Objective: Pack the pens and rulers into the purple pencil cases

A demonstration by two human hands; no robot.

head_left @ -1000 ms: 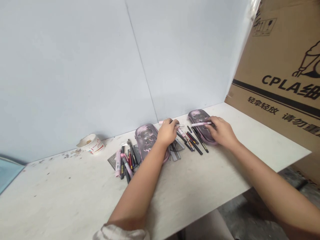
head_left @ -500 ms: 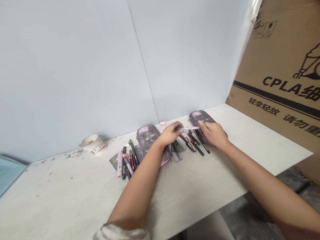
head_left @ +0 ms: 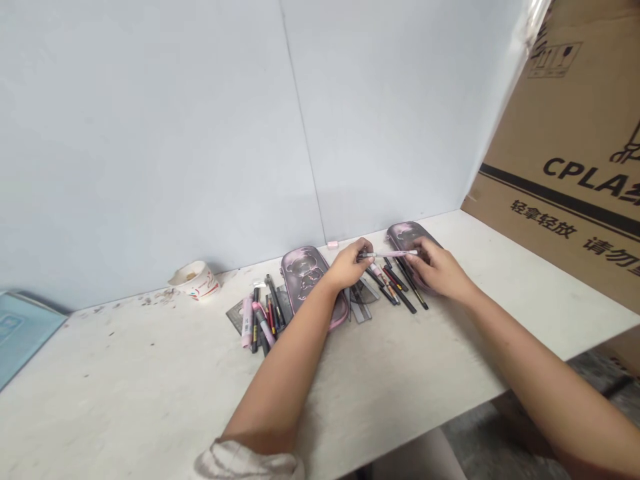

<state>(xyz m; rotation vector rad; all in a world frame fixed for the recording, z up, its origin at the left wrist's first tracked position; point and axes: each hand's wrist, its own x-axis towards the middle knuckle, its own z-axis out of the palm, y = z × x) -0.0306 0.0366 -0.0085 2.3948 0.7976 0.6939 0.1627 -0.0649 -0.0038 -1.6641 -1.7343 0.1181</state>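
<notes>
A slim pale pink-and-grey pen (head_left: 390,253) is held level above the table, its left end pinched in my left hand (head_left: 351,263). At its right end, my right hand (head_left: 440,268) has thumb and fingers parted, and the pen's tip shows between them. Under my left forearm lies a dark pinkish pencil case (head_left: 304,267) with a raised cartoon figure. A matching pencil case (head_left: 406,232) is partly hidden behind my right hand. Between the cases, several pens and pencils (head_left: 395,287) lie beside grey translucent rulers (head_left: 359,308).
Left of the nearer case are a pink marker (head_left: 247,323), other pens (head_left: 270,313) and a dark stencil sheet (head_left: 234,317). A small pink eraser (head_left: 333,245) sits by the wall. Farther left stand a crumpled paper cup (head_left: 196,280) and a blue panel (head_left: 27,333). A large cardboard box (head_left: 565,120) borders the right.
My right fingers have loosened and shifted at the pen's right end, so its tip now shows. My left hand keeps its pinch. The view has turned slightly left.
</notes>
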